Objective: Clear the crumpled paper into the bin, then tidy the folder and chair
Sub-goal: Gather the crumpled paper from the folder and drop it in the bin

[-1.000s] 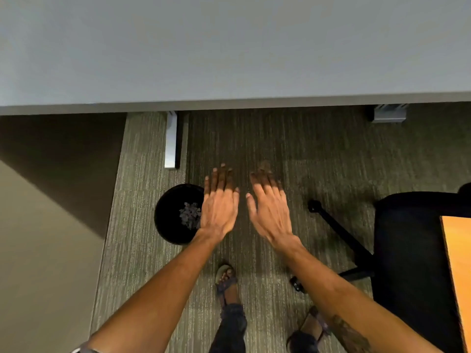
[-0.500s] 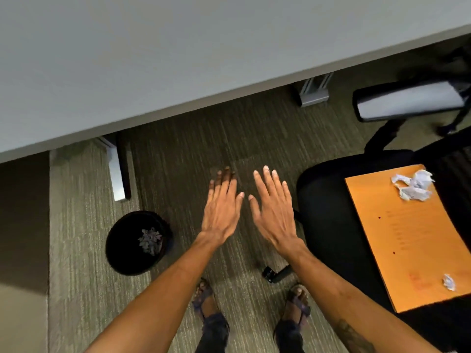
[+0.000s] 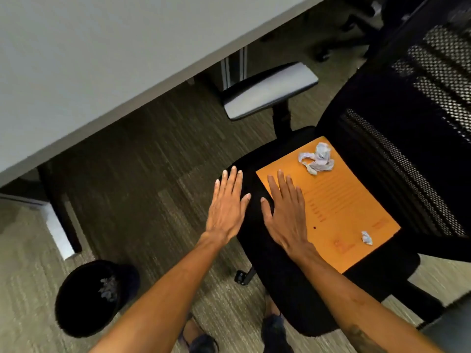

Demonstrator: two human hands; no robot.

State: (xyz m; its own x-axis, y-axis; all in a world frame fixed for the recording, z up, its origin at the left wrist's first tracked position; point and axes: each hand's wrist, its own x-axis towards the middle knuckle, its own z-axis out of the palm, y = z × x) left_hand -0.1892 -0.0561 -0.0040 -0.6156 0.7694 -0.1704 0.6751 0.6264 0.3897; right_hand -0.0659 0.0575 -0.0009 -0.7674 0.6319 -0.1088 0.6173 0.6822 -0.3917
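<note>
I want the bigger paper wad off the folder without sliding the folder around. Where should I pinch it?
Pinch the large crumpled paper from above at its raised middle hump, probably with the right hand, which is nearer. It lies loose on the orange folder, and its splayed thin edges would likely just unfold.

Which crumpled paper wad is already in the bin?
The greyish wad inside the black bin on the carpet, lower left. The large wad and the small scrap both lie on the orange folder on the chair seat.
</note>
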